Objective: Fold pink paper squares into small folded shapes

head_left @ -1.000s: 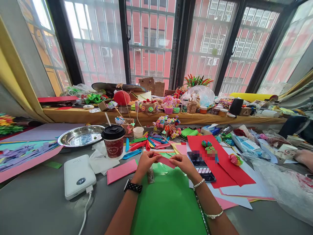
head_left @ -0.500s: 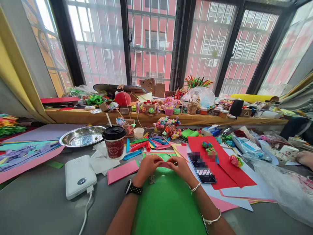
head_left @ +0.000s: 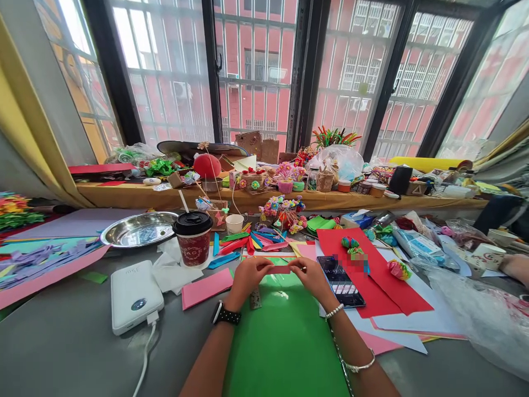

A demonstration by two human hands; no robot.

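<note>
Low in the middle of the frame, the left hand [head_left: 247, 280] and right hand [head_left: 309, 277] pinch both ends of a pink paper strip [head_left: 280, 269] above a shiny green sheet [head_left: 285, 347]

Above the smooth, glossy green mat [head_left: 285, 342] is a matt paper strip [head_left: 280, 269]. Left of the mat sits a shiny metal tray [head_left: 138, 235].

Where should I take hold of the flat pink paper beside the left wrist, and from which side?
Likely at its near left corner, coming in low from that same side. The pink paper lies flat on the grey table, so an edge should pinch more easily; the black watch sits close by its right half, and white tissue by its far left corner.
</note>
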